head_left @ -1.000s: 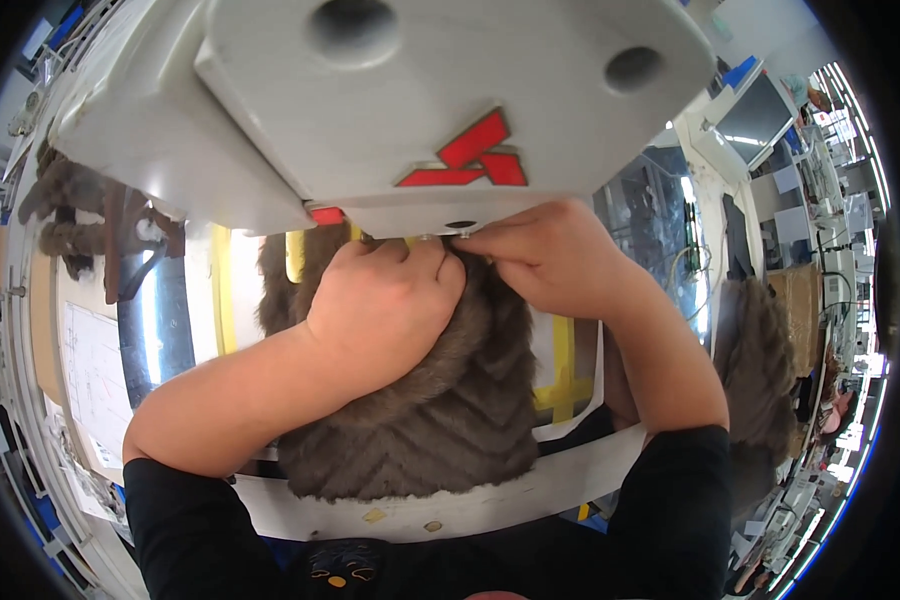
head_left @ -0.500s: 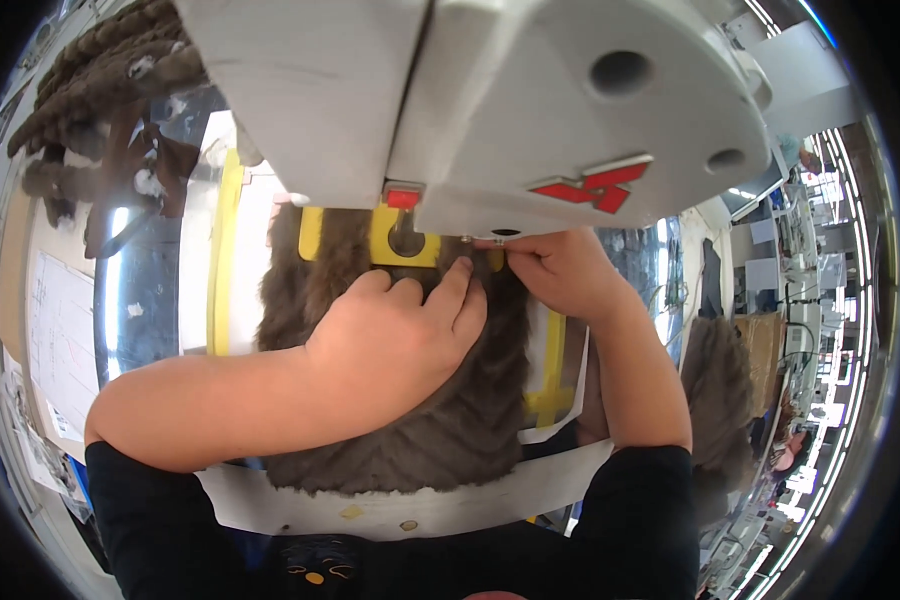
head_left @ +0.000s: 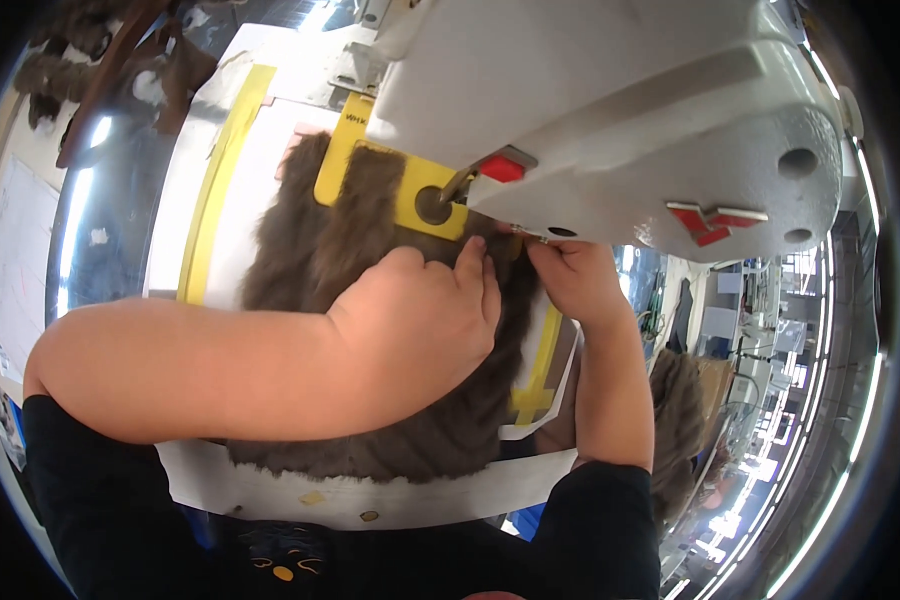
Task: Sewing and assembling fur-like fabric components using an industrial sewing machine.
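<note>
Fur piece: brown fur, pile up, spread on the white surface in front of the person; far end meets the yellow plate under the machine, near end reaches the pale front strip.
Left hand: left hand lies back up across the fur, fingers bent and close together, one fingertip pointing at the plate's near edge; can't tell from here if it grips any fur.
Right hand: right hand, thumb and forefinger brought together just below the machine head; what's between them is hidden, can't tell if it's pinching fur.
Machine: big white machine over the far end of the fur, red tab on its side.
Plate: yellow plate, dark round hole, metal rod at the hole, fur showing in its notch.
Markings: small black lettering on the plate's upper end; angular red badge on the machine; line drawing on a paper sheet, far left.
Container: brown box, right, behind another fur piece; contents can't be made out.
Tape: yellow tape along the surface, left of fur.
</note>
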`<state>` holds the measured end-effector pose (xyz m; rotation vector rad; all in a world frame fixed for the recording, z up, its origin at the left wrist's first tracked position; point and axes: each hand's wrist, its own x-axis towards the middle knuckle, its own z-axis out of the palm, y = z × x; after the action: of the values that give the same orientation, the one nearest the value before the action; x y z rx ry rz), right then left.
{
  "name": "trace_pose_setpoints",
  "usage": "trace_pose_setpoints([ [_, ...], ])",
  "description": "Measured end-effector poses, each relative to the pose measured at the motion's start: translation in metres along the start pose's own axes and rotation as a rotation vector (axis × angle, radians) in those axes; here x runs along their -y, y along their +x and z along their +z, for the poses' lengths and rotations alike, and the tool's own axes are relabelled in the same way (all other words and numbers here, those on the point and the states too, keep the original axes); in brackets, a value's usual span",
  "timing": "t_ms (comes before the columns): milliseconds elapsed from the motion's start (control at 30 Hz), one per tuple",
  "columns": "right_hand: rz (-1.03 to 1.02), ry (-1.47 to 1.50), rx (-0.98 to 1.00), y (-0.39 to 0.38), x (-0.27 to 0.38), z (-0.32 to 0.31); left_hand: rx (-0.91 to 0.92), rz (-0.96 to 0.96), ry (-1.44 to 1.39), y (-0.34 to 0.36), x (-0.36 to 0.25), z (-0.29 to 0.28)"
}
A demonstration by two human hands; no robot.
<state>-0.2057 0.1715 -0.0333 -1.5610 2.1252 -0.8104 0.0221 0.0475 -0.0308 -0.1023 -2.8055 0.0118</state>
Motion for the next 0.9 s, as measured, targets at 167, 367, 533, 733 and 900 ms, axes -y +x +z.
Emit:
trace_pose_setpoints([
  [167,-0.061,-0.054,-0.051,0.003,0.002,-0.002,0.013,0.004,0.016,0.003,0.003,0.001],
  [367,-0.133,-0.149,-0.058,0.009,-0.005,-0.006,0.012,-0.020,0.035,0.008,0.007,0.008],
  [533,-0.161,-0.175,-0.112,0.014,-0.013,-0.005,0.067,0.003,0.032,0.011,0.013,0.003],
  [733,-0.161,-0.417,-0.038,0.016,-0.020,-0.007,0.181,0.036,0.041,0.013,0.021,-0.006],
  [900,-0.170,-0.448,0.000,0.019,-0.019,-0.005,0.245,0.057,0.083,0.009,0.027,-0.018],
])
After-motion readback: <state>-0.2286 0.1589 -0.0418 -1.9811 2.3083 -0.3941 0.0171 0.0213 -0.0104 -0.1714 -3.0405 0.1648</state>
